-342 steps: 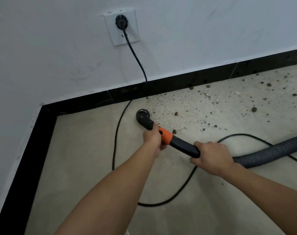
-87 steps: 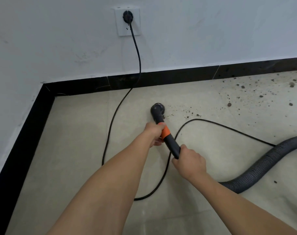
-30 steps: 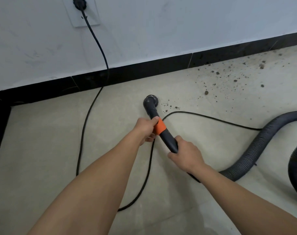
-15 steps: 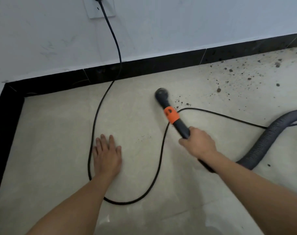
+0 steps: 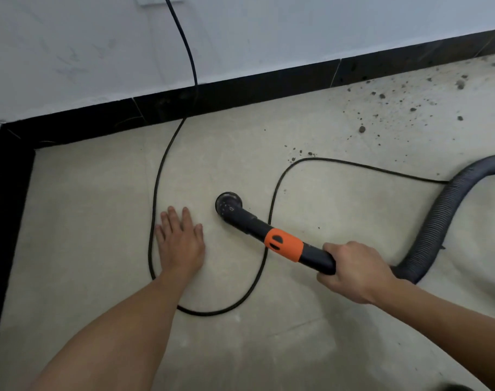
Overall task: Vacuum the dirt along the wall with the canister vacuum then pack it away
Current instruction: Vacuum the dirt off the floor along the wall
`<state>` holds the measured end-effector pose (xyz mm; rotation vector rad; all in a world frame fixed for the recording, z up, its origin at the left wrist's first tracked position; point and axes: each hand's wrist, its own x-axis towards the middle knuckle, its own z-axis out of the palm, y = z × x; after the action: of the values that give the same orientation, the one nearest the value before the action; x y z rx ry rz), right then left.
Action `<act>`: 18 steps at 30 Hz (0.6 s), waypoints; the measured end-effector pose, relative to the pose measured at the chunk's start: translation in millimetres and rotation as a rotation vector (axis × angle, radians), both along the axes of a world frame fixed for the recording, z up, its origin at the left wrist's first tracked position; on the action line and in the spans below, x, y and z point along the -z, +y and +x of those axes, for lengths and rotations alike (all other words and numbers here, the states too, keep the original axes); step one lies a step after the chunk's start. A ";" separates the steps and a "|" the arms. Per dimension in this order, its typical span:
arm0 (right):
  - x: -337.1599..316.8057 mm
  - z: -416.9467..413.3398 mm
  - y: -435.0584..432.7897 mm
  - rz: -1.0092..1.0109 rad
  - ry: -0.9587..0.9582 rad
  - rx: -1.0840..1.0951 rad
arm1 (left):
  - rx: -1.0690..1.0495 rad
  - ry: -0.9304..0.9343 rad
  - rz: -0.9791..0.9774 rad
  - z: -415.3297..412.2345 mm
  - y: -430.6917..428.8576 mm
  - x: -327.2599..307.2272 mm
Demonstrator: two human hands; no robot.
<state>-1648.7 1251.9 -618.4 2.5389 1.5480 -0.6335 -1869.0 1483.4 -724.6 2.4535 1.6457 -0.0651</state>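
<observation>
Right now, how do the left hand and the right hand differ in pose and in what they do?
The left hand lies flat with straight fingers; the right hand is curled. The left hand rests on the floor and holds nothing; the right hand grips the vacuum wand behind its orange collar. The left hand sits inside the power cord's loop; the right hand is outside it, near the hose. Both are bare.

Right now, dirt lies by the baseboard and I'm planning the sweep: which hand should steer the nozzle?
Right: the right hand grips the vacuum wand; the left hand lies flat on the floor.
</observation>
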 end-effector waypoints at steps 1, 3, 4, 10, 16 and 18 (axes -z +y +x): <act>0.4 -2.4 -8.5 -0.007 -0.007 -0.016 | 0.004 0.010 -0.006 -0.4 0.1 -0.7; 1.6 -8.4 -21.7 -0.019 0.008 -0.063 | 0.007 0.020 -0.029 -0.6 0.5 -2.7; 2.9 -11.0 -26.5 -0.027 0.012 -0.091 | 0.007 0.018 -0.041 0.1 0.3 -4.6; -1.0 13.5 -38.0 0.001 -0.032 0.097 | 0.007 0.039 -0.080 7.5 -8.1 -12.1; -5.4 13.8 -41.5 0.018 -0.008 0.119 | 0.037 0.036 -0.091 19.4 -22.9 -17.7; 0.5 3.0 -36.0 0.014 -0.010 0.051 | 0.065 0.039 -0.091 26.3 -27.2 -19.2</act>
<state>-1645.7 1215.9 -619.0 2.5952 1.4950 -0.6158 -1842.6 1456.2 -705.4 2.4516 1.5423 -0.1930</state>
